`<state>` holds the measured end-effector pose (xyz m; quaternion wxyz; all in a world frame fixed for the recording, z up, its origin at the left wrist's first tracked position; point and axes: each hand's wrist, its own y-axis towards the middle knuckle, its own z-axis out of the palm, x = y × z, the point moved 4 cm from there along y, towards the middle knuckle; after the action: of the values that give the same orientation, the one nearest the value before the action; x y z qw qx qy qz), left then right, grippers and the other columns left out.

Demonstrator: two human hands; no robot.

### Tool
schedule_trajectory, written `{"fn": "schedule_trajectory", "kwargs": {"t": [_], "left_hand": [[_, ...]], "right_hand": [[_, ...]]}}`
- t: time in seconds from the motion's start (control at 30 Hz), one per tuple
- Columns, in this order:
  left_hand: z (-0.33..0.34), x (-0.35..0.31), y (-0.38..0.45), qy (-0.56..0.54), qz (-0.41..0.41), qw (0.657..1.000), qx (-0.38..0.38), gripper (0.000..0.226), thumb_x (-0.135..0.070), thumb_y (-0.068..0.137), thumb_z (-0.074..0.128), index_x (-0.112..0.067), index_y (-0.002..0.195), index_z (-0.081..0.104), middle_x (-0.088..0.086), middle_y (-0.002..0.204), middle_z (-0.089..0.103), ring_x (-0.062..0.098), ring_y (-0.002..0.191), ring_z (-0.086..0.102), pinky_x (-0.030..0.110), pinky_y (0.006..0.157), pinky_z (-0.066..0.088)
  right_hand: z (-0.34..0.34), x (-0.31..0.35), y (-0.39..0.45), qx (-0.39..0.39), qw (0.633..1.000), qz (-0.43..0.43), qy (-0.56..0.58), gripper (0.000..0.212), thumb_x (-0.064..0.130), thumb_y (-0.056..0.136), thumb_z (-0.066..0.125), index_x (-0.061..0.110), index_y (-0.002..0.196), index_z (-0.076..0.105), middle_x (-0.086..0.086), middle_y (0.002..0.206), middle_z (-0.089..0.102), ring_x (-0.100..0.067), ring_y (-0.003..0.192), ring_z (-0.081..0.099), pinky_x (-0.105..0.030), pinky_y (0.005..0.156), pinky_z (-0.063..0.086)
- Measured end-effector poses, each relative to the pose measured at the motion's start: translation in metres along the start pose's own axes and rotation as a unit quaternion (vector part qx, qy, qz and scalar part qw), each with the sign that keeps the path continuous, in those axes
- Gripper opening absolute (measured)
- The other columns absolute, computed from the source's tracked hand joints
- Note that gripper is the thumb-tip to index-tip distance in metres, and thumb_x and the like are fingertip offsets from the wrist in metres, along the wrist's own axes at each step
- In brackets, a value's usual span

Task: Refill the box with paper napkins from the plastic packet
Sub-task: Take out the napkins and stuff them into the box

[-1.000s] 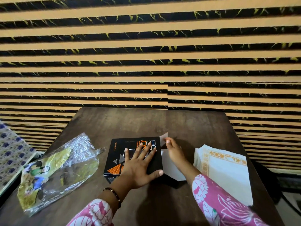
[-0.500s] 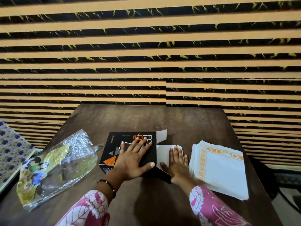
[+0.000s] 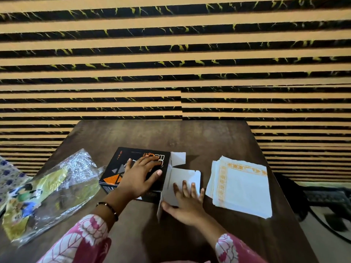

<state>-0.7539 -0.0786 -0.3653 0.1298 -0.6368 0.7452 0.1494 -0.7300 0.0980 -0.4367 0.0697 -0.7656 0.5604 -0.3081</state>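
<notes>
Left hand (image 3: 139, 178) lies flat, fingers spread, pressing on the black box (image 3: 133, 168) at table (image 3: 190, 137) centre. Right hand (image 3: 187, 203) is open, fingers splayed on the box's white end flap (image 3: 187, 174), thumb under its near edge. Napkins (image 3: 241, 186) stacked just right; plastic packet (image 3: 47, 192) left.

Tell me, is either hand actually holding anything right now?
Nothing is gripped. The left hand presses flat on the black box top; the right hand lies flat on its open white flap.
</notes>
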Motion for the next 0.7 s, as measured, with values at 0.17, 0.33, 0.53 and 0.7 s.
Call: {"fn": "schedule_trajectory", "kwargs": {"t": [0.17, 0.33, 0.53, 0.7], "left_hand": [[0.001, -0.039, 0.02, -0.02, 0.025, 0.997, -0.075, 0.054, -0.055, 0.087, 0.026, -0.024, 0.115, 0.059, -0.002, 0.131, 0.053, 0.022, 0.135, 0.035, 0.051, 0.112, 0.025], [0.02, -0.11, 0.038, -0.132, 0.089, 0.987, -0.016, 0.037, -0.031, 0.093, 0.049, -0.011, 0.123, 0.058, 0.007, 0.127, 0.058, 0.022, 0.119, 0.052, 0.026, 0.099, 0.038], [0.077, -0.152, 0.06, -0.242, -0.022, 0.953, 0.179, 0.03, -0.023, 0.095, 0.049, -0.007, 0.118, 0.057, 0.016, 0.118, 0.064, 0.031, 0.111, 0.059, 0.036, 0.093, 0.046], [0.102, -0.156, 0.068, -0.309, -0.134, 0.912, 0.236, 0.036, -0.025, 0.095, 0.05, -0.005, 0.124, 0.056, 0.011, 0.126, 0.061, 0.023, 0.108, 0.06, 0.026, 0.082, 0.048]], "right_hand": [[-0.048, -0.02, -0.028, -0.261, 0.939, 0.007, 0.223, 0.031, 0.036, 0.089, 0.054, 0.029, 0.117, 0.06, 0.006, 0.122, 0.065, -0.015, 0.11, 0.059, -0.041, 0.11, 0.034], [-0.092, -0.098, -0.055, -0.438, 0.867, 0.125, 0.203, 0.031, 0.017, 0.083, 0.062, 0.011, 0.113, 0.063, -0.009, 0.119, 0.066, -0.029, 0.112, 0.058, -0.039, 0.1, 0.043], [-0.083, -0.176, -0.065, -0.336, 0.835, 0.325, 0.29, 0.059, 0.025, 0.077, 0.068, 0.009, 0.129, 0.044, -0.012, 0.13, 0.055, -0.032, 0.118, 0.053, -0.036, 0.089, 0.047], [-0.074, -0.2, -0.064, -0.287, 0.794, 0.334, 0.418, 0.065, 0.025, 0.074, 0.072, 0.004, 0.129, 0.043, -0.013, 0.121, 0.06, -0.034, 0.108, 0.059, -0.037, 0.088, 0.048]]}}
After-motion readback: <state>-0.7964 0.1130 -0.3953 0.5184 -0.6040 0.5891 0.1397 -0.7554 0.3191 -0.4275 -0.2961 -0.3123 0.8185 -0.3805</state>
